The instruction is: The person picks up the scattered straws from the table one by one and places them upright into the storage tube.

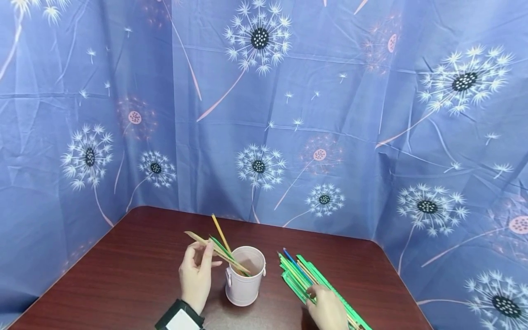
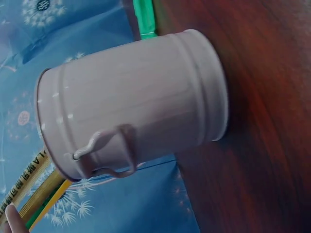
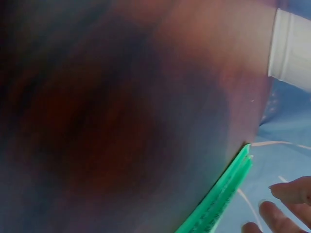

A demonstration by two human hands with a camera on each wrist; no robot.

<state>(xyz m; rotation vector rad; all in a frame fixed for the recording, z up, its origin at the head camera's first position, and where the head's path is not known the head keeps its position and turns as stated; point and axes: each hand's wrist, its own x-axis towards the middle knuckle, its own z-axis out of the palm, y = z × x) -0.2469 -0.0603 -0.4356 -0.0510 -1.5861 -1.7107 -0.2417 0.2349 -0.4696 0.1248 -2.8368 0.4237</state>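
Beside the rim of a pale pink bucket-shaped cup [image 1: 242, 291], my left hand [image 1: 195, 277] pinches a tan, printed wrapped straw [image 1: 197, 237] between thumb and fingers. The straw slants down into the cup's mouth. A yellow pencil [image 1: 220, 230] and a green stick [image 1: 216, 241] also lean out of the cup. My right hand [image 1: 327, 308] is over a pile on the right, its fingers bent and a little apart. That pile has green-wrapped straws [image 1: 342, 300], a blue pencil [image 1: 294, 260] and light green sticks [image 1: 292, 270]. In the right wrist view nothing shows between my right fingers [image 3: 291, 190].
A dark red-brown wooden table [image 1: 136, 261] carries everything. Behind and at both sides hangs a blue curtain [image 1: 214, 156] with dandelion prints. On the cup's side, a loop handle [image 2: 109, 150] sticks out toward my left wrist. A black band [image 1: 180, 316] wraps my left wrist.
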